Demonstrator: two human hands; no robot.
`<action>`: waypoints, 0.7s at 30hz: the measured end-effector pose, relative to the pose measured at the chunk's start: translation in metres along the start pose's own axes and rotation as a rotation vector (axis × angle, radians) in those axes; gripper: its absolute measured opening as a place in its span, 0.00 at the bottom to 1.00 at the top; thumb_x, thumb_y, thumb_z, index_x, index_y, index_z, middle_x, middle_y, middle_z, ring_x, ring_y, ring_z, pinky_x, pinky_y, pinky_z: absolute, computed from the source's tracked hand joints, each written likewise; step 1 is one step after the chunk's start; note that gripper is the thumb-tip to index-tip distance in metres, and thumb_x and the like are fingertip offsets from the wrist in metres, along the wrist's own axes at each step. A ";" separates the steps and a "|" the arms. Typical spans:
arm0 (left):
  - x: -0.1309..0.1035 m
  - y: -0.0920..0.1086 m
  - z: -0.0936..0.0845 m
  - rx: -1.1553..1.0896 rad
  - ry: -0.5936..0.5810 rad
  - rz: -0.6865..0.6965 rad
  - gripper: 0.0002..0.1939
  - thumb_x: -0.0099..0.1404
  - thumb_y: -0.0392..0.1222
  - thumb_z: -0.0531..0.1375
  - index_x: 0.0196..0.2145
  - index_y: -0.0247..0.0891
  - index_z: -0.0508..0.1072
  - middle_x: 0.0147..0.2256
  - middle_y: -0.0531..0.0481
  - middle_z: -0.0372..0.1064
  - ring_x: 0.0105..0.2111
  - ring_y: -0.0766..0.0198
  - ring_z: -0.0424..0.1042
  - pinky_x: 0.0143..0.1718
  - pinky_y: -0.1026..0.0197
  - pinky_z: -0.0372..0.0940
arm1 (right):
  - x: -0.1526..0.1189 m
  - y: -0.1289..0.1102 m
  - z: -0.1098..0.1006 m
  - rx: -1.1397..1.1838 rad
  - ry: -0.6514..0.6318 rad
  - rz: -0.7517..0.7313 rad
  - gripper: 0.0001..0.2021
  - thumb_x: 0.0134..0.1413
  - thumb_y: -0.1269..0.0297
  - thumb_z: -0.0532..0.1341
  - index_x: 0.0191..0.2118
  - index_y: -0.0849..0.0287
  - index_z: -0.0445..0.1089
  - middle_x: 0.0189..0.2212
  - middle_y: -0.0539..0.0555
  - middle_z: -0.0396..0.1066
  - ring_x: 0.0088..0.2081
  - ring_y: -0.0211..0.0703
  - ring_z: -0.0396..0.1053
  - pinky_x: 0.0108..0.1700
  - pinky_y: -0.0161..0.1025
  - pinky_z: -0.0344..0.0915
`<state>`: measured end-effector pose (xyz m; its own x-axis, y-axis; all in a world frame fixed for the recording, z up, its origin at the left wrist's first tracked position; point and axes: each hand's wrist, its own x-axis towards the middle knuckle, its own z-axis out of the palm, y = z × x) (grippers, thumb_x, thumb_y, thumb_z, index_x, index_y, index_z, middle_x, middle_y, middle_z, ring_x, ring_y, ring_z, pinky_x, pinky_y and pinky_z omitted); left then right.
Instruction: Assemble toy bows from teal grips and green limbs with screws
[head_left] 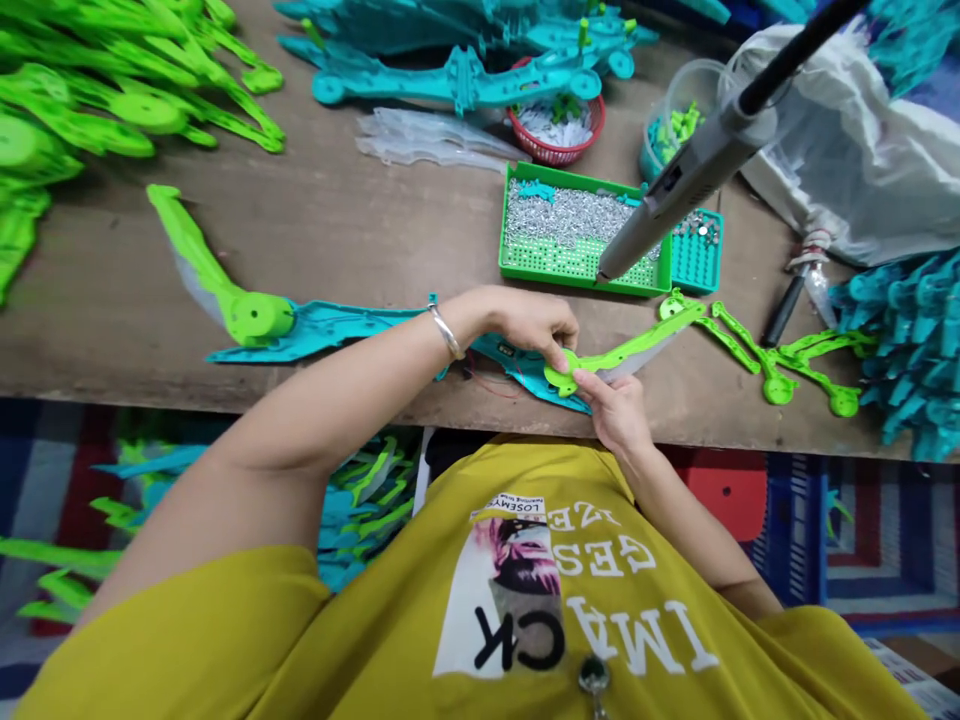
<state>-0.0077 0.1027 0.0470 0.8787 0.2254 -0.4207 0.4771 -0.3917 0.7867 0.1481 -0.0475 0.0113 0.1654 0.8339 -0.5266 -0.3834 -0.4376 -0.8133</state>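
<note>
A long blue plastic part (352,328) lies along the table's near edge, a green arm (259,315) joined to its left end. At its right end sits a second green arm (637,348) with a round end. My left hand (534,322) reaches over from the left, its fingers closed on that round end from above. From the near right, my right hand (619,408) pinches the same round end between its fingers. Thin red wires show beside the blue part, under my left wrist. Whatever lies under my fingertips is hidden.
Behind my hands stands a green tray (585,282) of small metal screws, with a grey electric screwdriver (675,190) hanging over it. Green parts (780,385) and a black-handled tool (786,310) lie right. Blue and green parts are piled around the table (322,210).
</note>
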 end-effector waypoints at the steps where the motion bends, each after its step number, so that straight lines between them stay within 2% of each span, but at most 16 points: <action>1: 0.000 -0.001 0.000 -0.023 -0.003 0.005 0.17 0.58 0.48 0.64 0.39 0.32 0.80 0.31 0.48 0.78 0.31 0.63 0.69 0.32 0.62 0.58 | 0.000 -0.001 0.000 -0.002 -0.001 0.001 0.21 0.27 0.58 0.81 0.31 0.59 0.79 0.30 0.52 0.82 0.32 0.45 0.80 0.41 0.43 0.78; 6: 0.000 -0.006 0.000 -0.148 -0.055 0.028 0.18 0.59 0.50 0.63 0.42 0.36 0.81 0.34 0.49 0.80 0.33 0.62 0.71 0.35 0.63 0.62 | -0.001 -0.003 0.000 -0.021 -0.024 -0.001 0.21 0.29 0.55 0.81 0.30 0.59 0.77 0.27 0.51 0.81 0.33 0.47 0.80 0.44 0.46 0.79; 10: 0.001 -0.008 0.000 -0.129 -0.038 0.022 0.18 0.56 0.47 0.64 0.41 0.35 0.81 0.33 0.48 0.80 0.32 0.61 0.71 0.34 0.62 0.62 | -0.004 -0.003 -0.003 -0.063 -0.032 0.046 0.22 0.29 0.54 0.81 0.30 0.59 0.78 0.28 0.51 0.81 0.31 0.45 0.79 0.44 0.45 0.79; 13: 0.001 -0.008 -0.001 -0.127 -0.019 0.047 0.19 0.56 0.47 0.64 0.41 0.33 0.81 0.33 0.47 0.80 0.33 0.60 0.71 0.35 0.61 0.62 | -0.007 -0.001 -0.004 -0.102 -0.051 0.084 0.23 0.26 0.57 0.82 0.32 0.59 0.78 0.31 0.51 0.82 0.34 0.44 0.80 0.49 0.45 0.78; 17: 0.000 -0.010 -0.001 -0.096 -0.009 0.071 0.18 0.57 0.47 0.64 0.41 0.34 0.80 0.32 0.48 0.79 0.32 0.62 0.70 0.35 0.62 0.61 | -0.009 0.004 0.003 -0.093 -0.037 0.075 0.25 0.22 0.62 0.82 0.33 0.58 0.77 0.34 0.51 0.83 0.39 0.46 0.80 0.55 0.47 0.75; 21: -0.002 -0.016 -0.001 -0.100 -0.018 0.090 0.17 0.57 0.47 0.63 0.41 0.34 0.80 0.35 0.48 0.80 0.33 0.63 0.71 0.34 0.65 0.61 | -0.009 0.010 0.012 -0.087 -0.036 0.049 0.24 0.22 0.58 0.82 0.31 0.57 0.76 0.33 0.51 0.82 0.39 0.46 0.80 0.54 0.46 0.75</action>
<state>-0.0168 0.1090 0.0360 0.9186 0.1770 -0.3534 0.3932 -0.3191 0.8623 0.1320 -0.0558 0.0109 0.1145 0.8217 -0.5584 -0.3097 -0.5045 -0.8059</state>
